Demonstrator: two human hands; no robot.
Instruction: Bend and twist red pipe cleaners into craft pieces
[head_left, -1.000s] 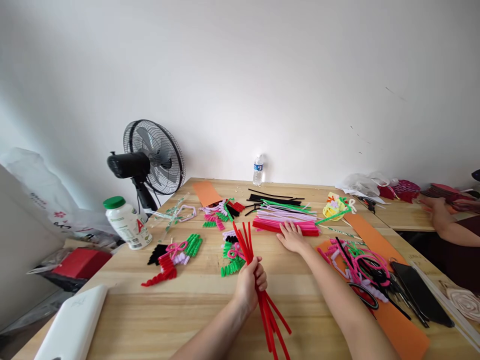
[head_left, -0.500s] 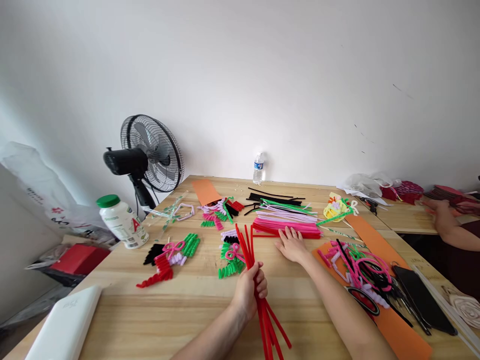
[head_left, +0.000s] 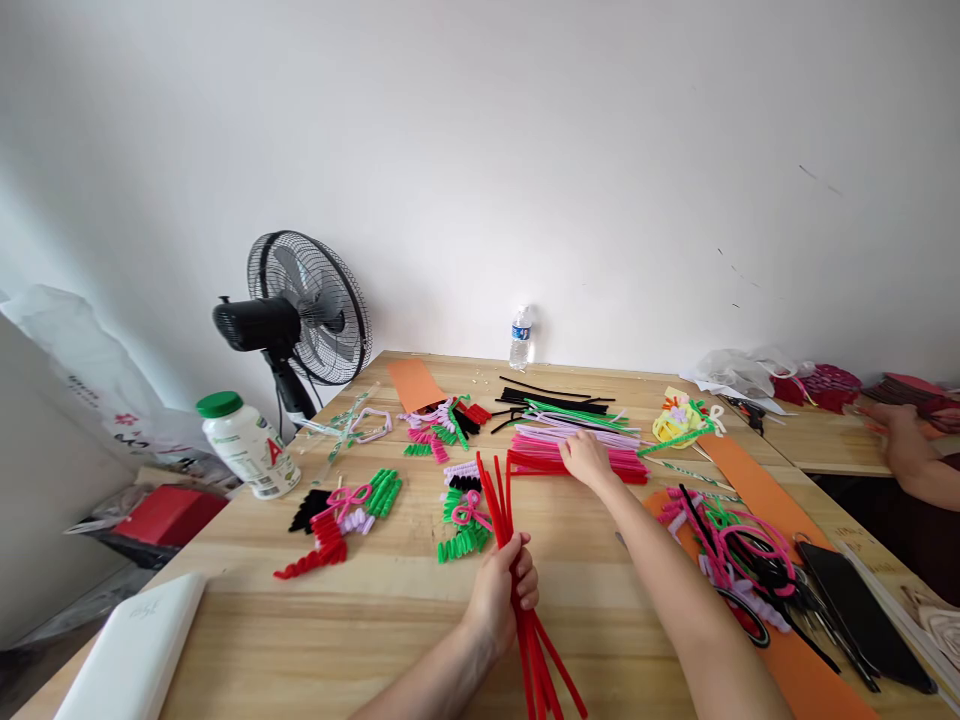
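Left hand is clenched around a bunch of long red fuzzy pipe cleaners, held low over the light wooden bench with the tips fanning up and away from the body. Right hand is out on the flat stack of pink, lilac and red pipe cleaners lying mid-bench, fingers resting on top; can't tell whether it has pinched any strand yet.

My take on doing this bit well: keep the left grip firm near the middle of the bunch so the stems don't splay, and peel stems off the top of the stack with the fingertips rather than dragging, since the fuzz snags on its neighbours and pulls extras along. Lifting from one end should help.

Readable stuff: the white plastic bottle with a green cap at the left edge has a red letter "A" on its label, the rest too small to make out. The small clear water bottle by the wall has a blue label, not legible. The white plastic bag at left has red print, also unreadable.
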